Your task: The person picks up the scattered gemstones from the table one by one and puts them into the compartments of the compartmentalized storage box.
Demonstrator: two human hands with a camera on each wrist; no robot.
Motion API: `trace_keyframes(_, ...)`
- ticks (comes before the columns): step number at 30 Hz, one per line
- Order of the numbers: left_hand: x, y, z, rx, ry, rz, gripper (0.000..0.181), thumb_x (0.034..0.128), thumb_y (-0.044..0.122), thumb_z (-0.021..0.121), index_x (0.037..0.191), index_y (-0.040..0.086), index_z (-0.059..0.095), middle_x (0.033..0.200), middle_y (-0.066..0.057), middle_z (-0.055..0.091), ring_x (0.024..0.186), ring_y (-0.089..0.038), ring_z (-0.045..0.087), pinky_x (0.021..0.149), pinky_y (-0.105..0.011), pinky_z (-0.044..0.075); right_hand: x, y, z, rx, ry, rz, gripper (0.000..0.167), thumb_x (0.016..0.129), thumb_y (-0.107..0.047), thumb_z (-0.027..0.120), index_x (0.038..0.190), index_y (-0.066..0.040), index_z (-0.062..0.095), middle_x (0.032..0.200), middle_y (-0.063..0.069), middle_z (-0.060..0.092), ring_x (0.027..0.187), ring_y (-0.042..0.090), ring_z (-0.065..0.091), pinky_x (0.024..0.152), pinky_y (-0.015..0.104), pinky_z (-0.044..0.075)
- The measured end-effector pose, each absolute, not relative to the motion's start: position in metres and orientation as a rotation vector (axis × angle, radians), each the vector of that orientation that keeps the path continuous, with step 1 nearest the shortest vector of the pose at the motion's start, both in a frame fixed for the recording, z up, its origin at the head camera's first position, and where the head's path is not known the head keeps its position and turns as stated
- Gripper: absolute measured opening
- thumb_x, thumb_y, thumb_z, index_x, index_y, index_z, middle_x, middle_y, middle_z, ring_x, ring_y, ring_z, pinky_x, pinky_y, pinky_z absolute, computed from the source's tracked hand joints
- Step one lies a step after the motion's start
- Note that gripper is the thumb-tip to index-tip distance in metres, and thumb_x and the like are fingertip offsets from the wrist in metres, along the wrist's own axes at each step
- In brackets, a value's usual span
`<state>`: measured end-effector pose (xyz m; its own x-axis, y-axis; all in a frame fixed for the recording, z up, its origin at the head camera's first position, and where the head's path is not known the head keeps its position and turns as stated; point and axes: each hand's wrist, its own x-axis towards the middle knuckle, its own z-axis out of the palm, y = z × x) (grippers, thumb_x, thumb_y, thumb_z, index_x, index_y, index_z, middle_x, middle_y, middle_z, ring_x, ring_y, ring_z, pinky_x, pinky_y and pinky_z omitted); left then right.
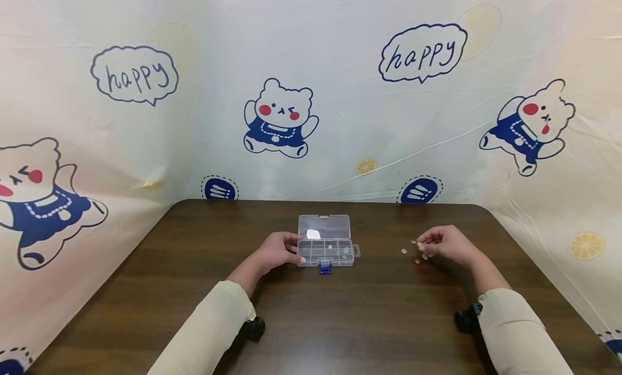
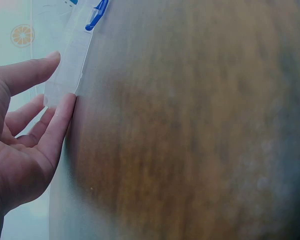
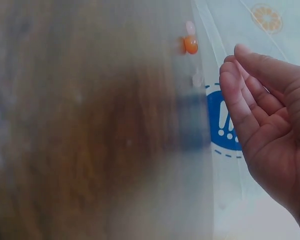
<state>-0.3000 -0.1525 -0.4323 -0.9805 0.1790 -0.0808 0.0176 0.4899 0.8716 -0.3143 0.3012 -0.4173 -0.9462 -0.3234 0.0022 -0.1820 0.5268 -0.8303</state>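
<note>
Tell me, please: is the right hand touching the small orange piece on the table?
Apart. In the right wrist view, a clear gap lies between the right hand and the small orange piece.

Clear box [image 1: 323, 253], left end: blocked by left hand [image 1: 278, 251], touching.
Clear box, front: partly obstructed by projecting blue latch [image 1: 325, 268].
Clear box, compartments: accessible from above; bordered at rear by opened lid [image 1: 335, 227].
Tabletop [image 1: 371, 305], centre: passable from the front, between sleeves [image 1: 214, 321].
Gap right of box: bare up to small pieces [image 1: 404, 251].
Small pieces, right side: blocked by right hand [image 1: 449, 244].
Far edge: bounded by patterned backdrop [image 1: 335, 175].
</note>
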Motion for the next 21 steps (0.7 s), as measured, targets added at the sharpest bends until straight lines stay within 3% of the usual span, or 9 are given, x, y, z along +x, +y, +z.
trace_keyframes(11, -0.300, -0.153, -0.432, 0.179, 2.578, 1.483, 0.061, 0.0711, 0.008, 0.087, 0.128, 0.009, 0.064, 0.107, -0.007, 0.063, 0.095, -0.023, 0.057, 0.080, -0.032, 0.054, -0.314, 0.285, -0.409, -0.538, 2.664, -1.306, 0.023, 0.086, -0.011, 0.075, 0.102, 0.005, 0.069, 0.086, 0.010, 0.068, 0.073, 0.024, 0.064, 0.066, 0.034, 0.057)
trace_keyframes(21, -0.300, -0.152, -0.433, 0.157, 2.573, 1.489, 0.060, 0.0700, 0.007, 0.088, 0.125, 0.009, 0.065, 0.104, -0.007, 0.063, 0.093, -0.024, 0.058, 0.079, -0.032, 0.054, -0.307, 0.262, -0.403, -0.563, 2.570, -1.357, 0.025, 0.086, -0.007, 0.074, 0.105, 0.009, 0.067, 0.088, 0.017, 0.069, 0.074, 0.036, 0.066, 0.062, 0.047, 0.057)
